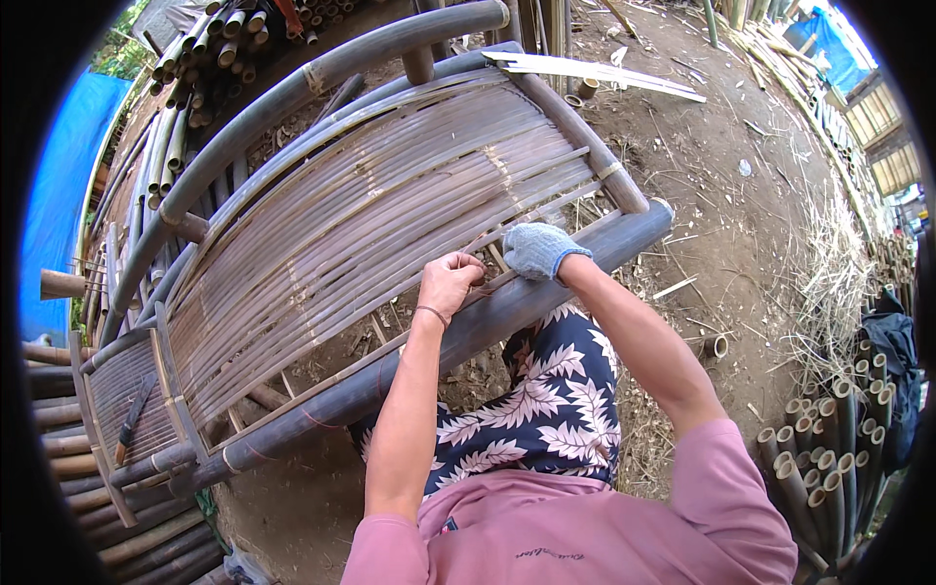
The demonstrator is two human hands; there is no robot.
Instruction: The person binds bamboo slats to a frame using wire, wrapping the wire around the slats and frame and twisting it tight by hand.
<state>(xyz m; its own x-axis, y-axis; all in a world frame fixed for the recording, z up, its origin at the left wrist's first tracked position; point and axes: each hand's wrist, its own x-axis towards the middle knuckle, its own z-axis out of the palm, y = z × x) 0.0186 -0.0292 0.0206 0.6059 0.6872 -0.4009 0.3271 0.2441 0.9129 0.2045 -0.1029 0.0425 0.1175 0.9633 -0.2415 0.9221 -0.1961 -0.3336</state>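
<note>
The dark pole (487,322) edges the bamboo slats (361,205). Beside it, the bare left hand (451,282) pinches its fingertips together, contents unclear; the gloved right hand (538,252) curls, its grip hidden.

Left grip (451,284) and right grip (536,251) overhang bamboo bench (341,219).

A blue tarp (58,195) hangs at the far left, near cut bamboo poles (229,44) piled at the upper left. On the right, pale shavings (831,268) lie heaped on the dirt floor (721,234), a short bamboo offcut (721,347) well apart from them. Toward the lower right, dark cloth (889,336) hangs just beside standing bamboo lengths (829,463).
</note>
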